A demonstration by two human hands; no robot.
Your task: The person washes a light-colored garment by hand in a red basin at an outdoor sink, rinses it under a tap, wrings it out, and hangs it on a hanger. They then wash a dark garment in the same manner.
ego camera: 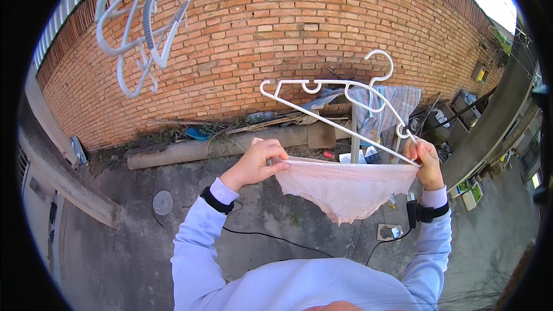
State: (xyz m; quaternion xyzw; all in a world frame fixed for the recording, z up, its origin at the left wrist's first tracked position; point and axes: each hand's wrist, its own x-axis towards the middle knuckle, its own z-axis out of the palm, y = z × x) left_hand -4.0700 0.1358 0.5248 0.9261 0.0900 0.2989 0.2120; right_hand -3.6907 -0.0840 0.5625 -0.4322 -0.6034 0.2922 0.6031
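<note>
A pair of pale pink underpants (345, 185) is stretched by its waistband between my two hands. My left hand (259, 162) pinches one end of the waistband between thumb and fingers. At the other end, my right hand (425, 162) grips the waistband together with the lower corner of a white plastic clothes hanger (322, 117). The hanger tilts upward to the left above the cloth, its hook pointing up and its other end free of my left hand.
Several white and grey hangers (151, 21) hang at the upper left before a brick wall (259, 30). Striped cloth (384, 106) hangs behind the hanger. A long pipe-like roll (194, 149) lies along the wall's foot. Concrete posts stand at both sides. Black cables run from my wrist straps.
</note>
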